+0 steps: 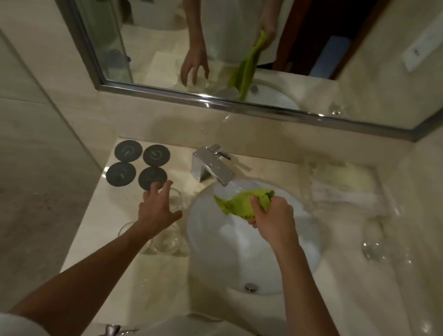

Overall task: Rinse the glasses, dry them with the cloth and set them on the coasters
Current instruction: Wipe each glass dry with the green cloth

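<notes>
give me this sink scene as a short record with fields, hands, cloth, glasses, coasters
left hand: open, fingers spread over a glass on the counter
right hand: grips the green cloth over the basin
other glasses: two near the left forearm, one right of the basin
coasters: four dark round ones, all bare
tap: water flow cannot be told

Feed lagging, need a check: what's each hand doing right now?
Left hand: open, fingers spread over a glass, no grip yet.
Right hand: grips the green cloth above the sink.
</notes>
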Motion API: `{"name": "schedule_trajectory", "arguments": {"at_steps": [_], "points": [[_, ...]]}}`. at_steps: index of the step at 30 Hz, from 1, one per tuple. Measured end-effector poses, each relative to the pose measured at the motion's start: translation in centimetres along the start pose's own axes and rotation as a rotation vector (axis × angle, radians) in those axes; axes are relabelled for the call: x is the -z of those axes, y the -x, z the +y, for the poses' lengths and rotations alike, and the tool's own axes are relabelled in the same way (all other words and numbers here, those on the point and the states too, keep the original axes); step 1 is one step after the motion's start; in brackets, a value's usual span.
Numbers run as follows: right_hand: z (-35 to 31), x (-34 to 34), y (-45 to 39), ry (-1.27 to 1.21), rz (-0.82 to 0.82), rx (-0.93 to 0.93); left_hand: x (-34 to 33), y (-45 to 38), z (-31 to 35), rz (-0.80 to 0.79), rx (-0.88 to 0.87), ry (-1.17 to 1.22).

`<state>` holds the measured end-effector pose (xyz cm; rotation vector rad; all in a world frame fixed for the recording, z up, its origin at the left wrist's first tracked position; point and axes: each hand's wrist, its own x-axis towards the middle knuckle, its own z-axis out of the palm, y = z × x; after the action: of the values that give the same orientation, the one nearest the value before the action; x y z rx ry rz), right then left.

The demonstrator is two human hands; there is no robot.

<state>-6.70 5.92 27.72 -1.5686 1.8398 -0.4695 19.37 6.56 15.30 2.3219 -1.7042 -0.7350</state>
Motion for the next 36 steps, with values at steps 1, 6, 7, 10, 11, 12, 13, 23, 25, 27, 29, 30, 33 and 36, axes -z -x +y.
{"name": "schedule_trajectory", "arguments": {"at_steps": [1, 6, 7, 10, 11, 12, 13, 23, 25, 27, 29, 30, 33, 36], "points": [[0.4, 0.3, 0.2, -0.021, 0.002, -0.028, -0.2, -0.5, -0.1, -0.034, 0.008, 0.0], [1.5, 1.3, 0.7, 0.023, 0.144, -0.154, -1.2, -2.5, -0.8, -0.133, 0.028, 0.094], [1.6, 1.3, 0.8, 0.048, 0.168, -0.162, -1.3, -2.7, -0.7, -0.125, 0.02, 0.123], [1.5, 1.6, 1.0, -0.047, 0.162, -0.155, -1.1, -2.5, -0.3, -0.086, 0.007, 0.152], [1.6, 1.8, 1.0, -0.121, 0.137, -0.161, -0.9, -2.3, -0.1, -0.07, 0.007, 0.164], [1.6, 2.0, 1.0, -0.209, 0.099, -0.18, -0.7, -2.1, 0.3, -0.048, 0.008, 0.184], [1.7, 2.3, 0.8, -0.295, 0.046, -0.206, -0.4, -1.9, 0.7, -0.022, 0.01, 0.207], [4.3, 4.0, -1.3, -0.21, -0.08, -0.191, 3.3, 2.3, 9.1, 0.151, -0.042, 0.467], [4.3, 4.2, -1.4, -0.232, -0.03, -0.184, 3.7, 3.4, 10.8, 0.179, -0.061, 0.501], [4.2, 4.7, -1.5, -0.23, 0.013, -0.177, 3.9, 4.4, 12.1, 0.192, -0.059, 0.544], [4.2, 5.3, -1.4, -0.194, 0.029, -0.172, 4.0, 5.2, 13.1, 0.181, -0.055, 0.571], [4.3, 5.6, -1.3, -0.175, 0.033, -0.175, 4.0, 5.5, 13.5, 0.168, -0.059, 0.574], [4.6, 6.4, -0.9, -0.178, 0.049, -0.27, 3.9, 6.4, 14.4, 0.125, -0.057, 0.591], [5.4, 7.1, -0.7, -0.314, -0.055, -0.368, 3.8, 7.3, 15.2, 0.109, -0.051, 0.628]]}}
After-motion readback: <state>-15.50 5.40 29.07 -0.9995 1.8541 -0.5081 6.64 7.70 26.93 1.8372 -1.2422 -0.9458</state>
